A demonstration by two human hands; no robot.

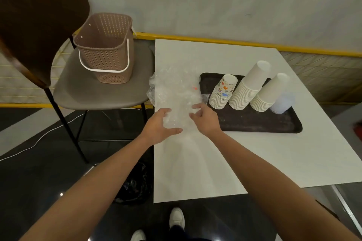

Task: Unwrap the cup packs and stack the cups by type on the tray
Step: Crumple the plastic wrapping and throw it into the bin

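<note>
Clear plastic wrap [174,88], frame centre, in both hands.
Near end gripped by curled left hand [159,126]; right hand [206,120] pinches it alongside. Lies on table [215,162], left of tray [254,125] holding cup stacks [244,92].

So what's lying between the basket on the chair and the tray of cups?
Crumpled clear plastic wrap lies there, on the white table, in the head view. The left hand and right hand hold its near end.

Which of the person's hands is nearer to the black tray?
Right. The right hand is beside the tray, at its left edge; the left hand is farther left, across the plastic wrap.
</note>
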